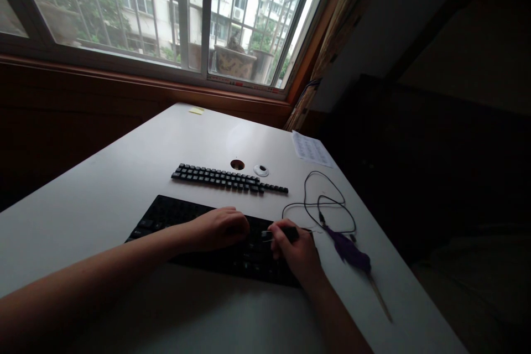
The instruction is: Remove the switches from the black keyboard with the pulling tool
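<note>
Daylight enters through the window (166,11) at eleven o'clock, overexposed and washed out. The bench (136,177) catches a soft sheen; the room toward three o'clock sinks into near-black. Straight lines bow at the edges, and the forearms stay dim and slightly soft.

The left forearm runs bare from the lower left corner of the frame up toward the centre, ending in the left hand (219,228), which lies palm down with the fingers curled under in a loose fist, knuckles uppermost. The right forearm rises from the bottom edge, right of centre, to the right hand (295,251), whose fingers are bent and pinched together near the thumb at its upper left. The two hands sit close, just apart, slightly below mid-frame.
</note>
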`<state>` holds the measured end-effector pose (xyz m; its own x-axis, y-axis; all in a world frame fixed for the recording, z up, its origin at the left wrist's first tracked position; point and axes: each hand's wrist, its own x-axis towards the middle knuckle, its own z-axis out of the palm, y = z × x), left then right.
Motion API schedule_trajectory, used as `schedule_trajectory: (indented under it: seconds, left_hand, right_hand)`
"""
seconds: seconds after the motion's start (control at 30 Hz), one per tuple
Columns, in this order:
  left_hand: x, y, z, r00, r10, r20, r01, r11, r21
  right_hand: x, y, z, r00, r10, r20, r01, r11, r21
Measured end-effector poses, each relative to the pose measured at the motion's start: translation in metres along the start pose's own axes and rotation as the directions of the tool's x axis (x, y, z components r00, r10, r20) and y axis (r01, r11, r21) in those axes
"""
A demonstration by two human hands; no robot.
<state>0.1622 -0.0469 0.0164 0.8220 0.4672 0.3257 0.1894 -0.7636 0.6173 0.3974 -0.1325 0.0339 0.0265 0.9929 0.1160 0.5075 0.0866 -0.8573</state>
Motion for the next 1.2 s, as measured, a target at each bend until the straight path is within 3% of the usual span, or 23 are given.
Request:
schedule_trajectory:
  seconds: [0.2,0.37,1.2]
  left_hand:
    - [-0.002,-0.002,0.001,1.000,-0.005,-0.008,0.004,1.000,-0.030]
    - [-0.001,-0.002,0.001,0.999,0.031,-0.015,-0.031,0.999,-0.025]
    - [-0.001,-0.006,0.007,0.997,0.041,-0.064,-0.042,0.999,-0.018]
  right_hand:
    - [-0.002,-0.007,0.017,0.997,0.033,0.070,-0.049,0.969,0.241]
    - [-0.003,-0.008,0.024,0.993,0.055,0.107,-0.088,0.940,0.330]
    - [-0.004,-0.010,0.021,0.974,0.016,0.226,-0.112,0.902,0.417]
